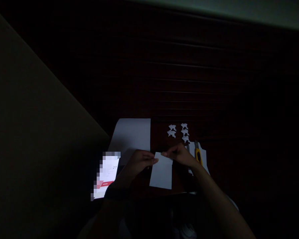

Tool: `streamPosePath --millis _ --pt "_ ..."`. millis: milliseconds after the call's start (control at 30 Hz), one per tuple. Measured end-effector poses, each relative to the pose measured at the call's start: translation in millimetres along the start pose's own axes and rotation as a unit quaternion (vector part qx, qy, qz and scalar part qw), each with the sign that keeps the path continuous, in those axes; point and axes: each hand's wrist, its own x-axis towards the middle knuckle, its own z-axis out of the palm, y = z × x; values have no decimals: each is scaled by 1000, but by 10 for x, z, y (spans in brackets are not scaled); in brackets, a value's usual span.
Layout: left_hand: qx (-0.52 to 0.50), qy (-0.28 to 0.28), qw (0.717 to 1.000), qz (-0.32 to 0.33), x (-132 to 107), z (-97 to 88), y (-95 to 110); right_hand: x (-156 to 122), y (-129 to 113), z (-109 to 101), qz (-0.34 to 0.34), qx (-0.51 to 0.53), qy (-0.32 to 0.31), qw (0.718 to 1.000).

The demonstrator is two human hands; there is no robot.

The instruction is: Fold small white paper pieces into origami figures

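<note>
A small white sheet of paper (161,174) is held between my two hands near the front of the dark table. My left hand (141,160) pinches its upper left edge, thumb on top. At the upper right corner, my right hand (178,154) grips the paper between thumb and fingers. Past my right hand lie several small folded paper figures (185,132) in two columns. A yellow box cutter (198,156) rests just right of my right hand, on some white paper pieces (204,159).
A large white sheet (134,132) covers the table's left side. In front of it, a lit phone or tablet screen (107,177), partly pixelated, stands by my left forearm. A pale wall (35,116) slopes along the left. The room is very dark.
</note>
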Motion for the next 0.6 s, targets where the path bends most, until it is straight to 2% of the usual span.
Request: streamPosePath --millis 167,367,467,600 --pt "13 -3 1000 3 -5 -1 18 -7 -5 1 3 -16 23 1000" --pt "26 -30 999 31 -22 54 114 3 13 14 -2 -11 7 1000" --pt "40 2 997 71 5 99 130 7 9 39 -9 -13 1 1000" --pt "109 95 983 113 48 158 108 12 -15 62 -8 -15 7 1000"
